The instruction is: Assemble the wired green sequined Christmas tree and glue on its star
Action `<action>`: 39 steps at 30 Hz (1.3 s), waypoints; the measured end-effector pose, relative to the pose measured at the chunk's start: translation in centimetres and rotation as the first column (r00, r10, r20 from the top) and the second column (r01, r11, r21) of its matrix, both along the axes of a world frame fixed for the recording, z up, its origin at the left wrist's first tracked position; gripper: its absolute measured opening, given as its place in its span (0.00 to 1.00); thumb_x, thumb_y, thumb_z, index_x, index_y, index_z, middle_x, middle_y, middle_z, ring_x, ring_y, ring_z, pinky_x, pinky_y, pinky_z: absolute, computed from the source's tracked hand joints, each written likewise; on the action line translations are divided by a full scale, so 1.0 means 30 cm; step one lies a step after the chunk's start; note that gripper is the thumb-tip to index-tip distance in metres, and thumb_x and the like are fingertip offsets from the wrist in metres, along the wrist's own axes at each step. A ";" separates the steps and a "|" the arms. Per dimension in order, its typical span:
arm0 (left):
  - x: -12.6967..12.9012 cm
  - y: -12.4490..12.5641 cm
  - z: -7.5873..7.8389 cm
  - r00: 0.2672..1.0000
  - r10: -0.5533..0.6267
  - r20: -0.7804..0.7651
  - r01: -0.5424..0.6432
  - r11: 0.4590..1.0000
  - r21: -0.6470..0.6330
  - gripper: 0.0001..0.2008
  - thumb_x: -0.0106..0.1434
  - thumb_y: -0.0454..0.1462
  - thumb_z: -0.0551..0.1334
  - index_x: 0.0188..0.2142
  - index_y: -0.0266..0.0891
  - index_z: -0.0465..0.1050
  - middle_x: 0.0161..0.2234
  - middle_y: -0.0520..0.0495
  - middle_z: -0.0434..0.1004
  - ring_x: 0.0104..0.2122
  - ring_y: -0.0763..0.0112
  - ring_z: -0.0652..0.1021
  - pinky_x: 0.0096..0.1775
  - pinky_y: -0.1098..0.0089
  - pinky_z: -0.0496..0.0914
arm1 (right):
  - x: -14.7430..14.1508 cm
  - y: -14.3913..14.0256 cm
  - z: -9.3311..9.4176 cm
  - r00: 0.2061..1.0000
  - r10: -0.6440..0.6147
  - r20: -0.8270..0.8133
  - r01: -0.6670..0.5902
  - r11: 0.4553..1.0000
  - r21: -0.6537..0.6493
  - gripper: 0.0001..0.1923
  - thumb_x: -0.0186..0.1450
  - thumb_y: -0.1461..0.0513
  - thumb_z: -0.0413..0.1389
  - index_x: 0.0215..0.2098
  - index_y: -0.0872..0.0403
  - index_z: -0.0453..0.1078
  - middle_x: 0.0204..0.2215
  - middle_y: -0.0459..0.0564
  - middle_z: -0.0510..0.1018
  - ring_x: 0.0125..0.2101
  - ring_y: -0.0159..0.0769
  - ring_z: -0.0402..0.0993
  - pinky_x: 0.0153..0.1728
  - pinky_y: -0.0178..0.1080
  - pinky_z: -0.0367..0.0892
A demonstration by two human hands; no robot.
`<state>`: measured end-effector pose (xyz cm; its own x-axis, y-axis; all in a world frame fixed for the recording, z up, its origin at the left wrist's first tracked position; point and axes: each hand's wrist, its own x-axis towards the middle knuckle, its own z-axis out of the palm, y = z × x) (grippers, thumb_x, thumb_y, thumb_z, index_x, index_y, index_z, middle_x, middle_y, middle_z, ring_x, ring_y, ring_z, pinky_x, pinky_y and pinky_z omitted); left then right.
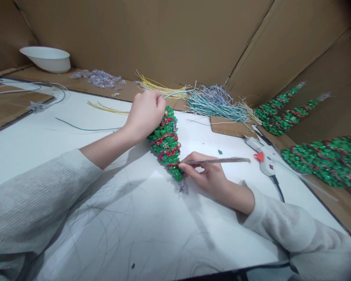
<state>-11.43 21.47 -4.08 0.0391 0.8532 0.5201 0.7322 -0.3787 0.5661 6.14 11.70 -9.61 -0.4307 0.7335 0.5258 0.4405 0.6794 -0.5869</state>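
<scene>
Left hand (pixel 146 115) grips tree (pixel 165 143) at far end; right hand (pixel 207 176) pinches stick (pixel 222 160) alongside. Garland (pixel 167 137), star (pixel 183 188) fitted; remainder unclear.

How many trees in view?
4: held tree in the left hand; rear tree and middle tree side by side, back right; edge tree, cut off at right. More may be hidden.

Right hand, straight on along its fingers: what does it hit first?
The right hand would likely meet the decorated tree first, near its star end; they may already touch, depth unclear.
</scene>
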 end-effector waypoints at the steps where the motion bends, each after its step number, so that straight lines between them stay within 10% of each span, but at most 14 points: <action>1: 0.000 0.000 0.000 1.000 -0.001 0.001 0.001 1.000 0.010 0.13 0.59 0.34 0.49 0.19 0.40 0.59 0.19 0.49 0.66 0.24 0.68 0.66 0.33 0.68 0.58 | -0.001 0.000 0.000 1.000 -0.003 0.000 0.003 1.000 -0.004 0.10 0.65 0.64 0.53 0.26 0.58 0.68 0.20 0.45 0.71 0.22 0.26 0.66 0.20 0.29 0.62; 16: -0.006 0.000 -0.012 0.996 0.090 -0.006 -0.090 0.996 0.016 0.12 0.58 0.34 0.48 0.19 0.41 0.59 0.18 0.49 0.64 0.22 0.68 0.65 0.30 0.67 0.55 | 0.023 -0.001 0.002 0.995 0.035 0.089 -0.043 0.995 0.095 0.08 0.65 0.64 0.52 0.28 0.56 0.68 0.23 0.47 0.73 0.24 0.29 0.68 0.26 0.32 0.64; 21: -0.017 0.004 -0.015 0.993 0.113 0.030 -0.114 0.993 0.010 0.12 0.58 0.34 0.49 0.19 0.39 0.61 0.18 0.51 0.63 0.21 0.71 0.63 0.28 0.69 0.53 | 0.033 -0.005 0.033 0.998 0.041 0.041 -0.038 0.997 -0.071 0.08 0.63 0.63 0.52 0.26 0.56 0.66 0.23 0.47 0.73 0.24 0.29 0.68 0.25 0.32 0.64; 30: -0.076 0.001 0.008 0.910 0.142 0.389 -0.017 0.952 -0.306 0.07 0.55 0.33 0.54 0.23 0.35 0.68 0.19 0.53 0.62 0.23 0.74 0.62 0.28 0.71 0.54 | 0.055 0.018 0.052 0.979 -0.040 -0.201 0.008 0.988 -0.157 0.01 0.62 0.65 0.51 0.34 0.54 0.63 0.24 0.43 0.70 0.25 0.28 0.69 0.27 0.32 0.65; 39: -0.160 0.005 -0.011 0.721 0.223 0.656 0.222 0.822 -0.524 0.04 0.51 0.30 0.57 0.28 0.32 0.70 0.23 0.48 0.70 0.23 0.73 0.70 0.29 0.70 0.66 | 0.065 0.029 0.100 0.999 -0.040 -0.020 0.041 0.999 0.014 0.06 0.62 0.67 0.50 0.31 0.56 0.68 0.26 0.45 0.74 0.27 0.27 0.69 0.29 0.31 0.63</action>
<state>-16.23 21.61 -4.41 -0.1235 0.9826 -0.1390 0.0720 0.1486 0.9863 8.10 12.57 -6.61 -0.3902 0.7427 0.5443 0.4562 0.6694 -0.5863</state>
